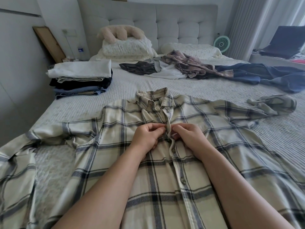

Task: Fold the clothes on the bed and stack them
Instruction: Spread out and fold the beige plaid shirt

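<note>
No containers to be seen really, just a stack of folded clothes (80, 78) parked at the bed's (132, 83) left edge. The plaid shirt (165, 162) is laid flat, front up, right in the near middle, collar pointed at the headboard (165, 22), long axis running away from the camera, sleeves spread out sideways. Its button placket is pinched by both hands: left hand (146, 138) and right hand (188, 136) are closed narrow on the fabric at chest height. Unfolded clothes (189, 66) are heaped further back right. Bare bedspread is left between shirt and heap.
</note>
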